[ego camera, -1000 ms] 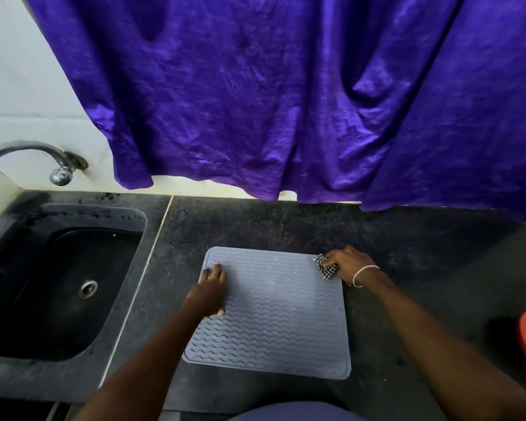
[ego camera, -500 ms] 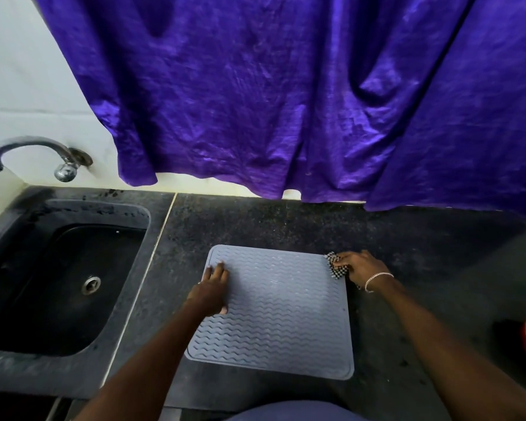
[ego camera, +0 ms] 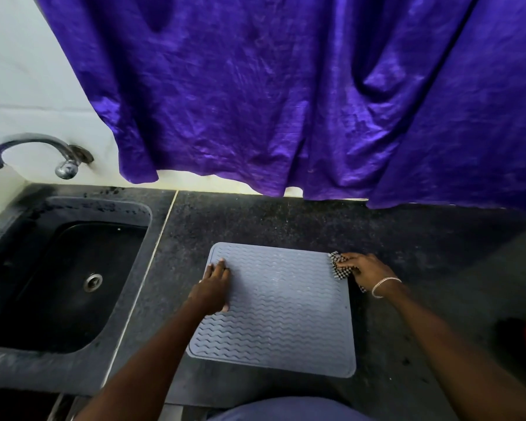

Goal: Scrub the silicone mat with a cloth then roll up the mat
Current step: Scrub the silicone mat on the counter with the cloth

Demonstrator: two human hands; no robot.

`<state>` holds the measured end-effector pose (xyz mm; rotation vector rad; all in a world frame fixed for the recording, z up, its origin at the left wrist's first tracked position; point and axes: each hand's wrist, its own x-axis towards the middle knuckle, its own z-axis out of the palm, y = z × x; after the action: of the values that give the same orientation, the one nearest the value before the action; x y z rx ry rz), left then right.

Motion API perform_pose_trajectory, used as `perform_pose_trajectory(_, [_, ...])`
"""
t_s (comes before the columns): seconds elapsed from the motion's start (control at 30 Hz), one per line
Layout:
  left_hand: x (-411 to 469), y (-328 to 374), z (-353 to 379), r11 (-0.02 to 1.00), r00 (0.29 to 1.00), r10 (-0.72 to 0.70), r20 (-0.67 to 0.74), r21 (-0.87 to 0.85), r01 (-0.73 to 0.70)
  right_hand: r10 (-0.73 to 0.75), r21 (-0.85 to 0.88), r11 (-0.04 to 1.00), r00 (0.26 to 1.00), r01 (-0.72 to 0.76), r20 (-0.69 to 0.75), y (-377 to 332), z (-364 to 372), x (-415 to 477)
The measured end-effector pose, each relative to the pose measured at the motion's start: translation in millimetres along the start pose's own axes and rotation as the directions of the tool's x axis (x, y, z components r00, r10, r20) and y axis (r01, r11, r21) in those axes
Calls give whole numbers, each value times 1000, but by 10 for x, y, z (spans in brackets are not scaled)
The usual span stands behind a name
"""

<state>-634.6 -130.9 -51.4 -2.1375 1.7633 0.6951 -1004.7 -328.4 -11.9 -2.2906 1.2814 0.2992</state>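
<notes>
Cloth [ego camera: 340, 268] farther right; dark speckled counter [ego camera: 286, 220]

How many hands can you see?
2. The left hand rests flat on the mat, left side; the right hand holds the checkered cloth at its far right corner.

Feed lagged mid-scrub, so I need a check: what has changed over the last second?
The right hand, holding the checkered cloth, slid slightly right to the far right corner of the silicone mat. The left hand stays pressed flat on the mat's left side, and the mat has not shifted or been rolled.
</notes>
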Motion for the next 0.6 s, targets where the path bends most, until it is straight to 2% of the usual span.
perform_pose_trajectory(0.13, [11, 10, 17, 1000, 1000, -14, 0, -19, 14, 16, -32, 999, 1000, -17, -16, -84, -71, 44])
perform_pose_trajectory(0.37, [29, 8, 34, 1000, 1000, -6, -9, 9, 6, -117, 26, 993, 993, 116, 30, -354, 169, 45])
perform_pose_trajectory(0.6, [17, -14, 27, 1000, 1000, 4, -30, 23, -4, -47, -16, 999, 999, 47, 27, -52, 169, -118])
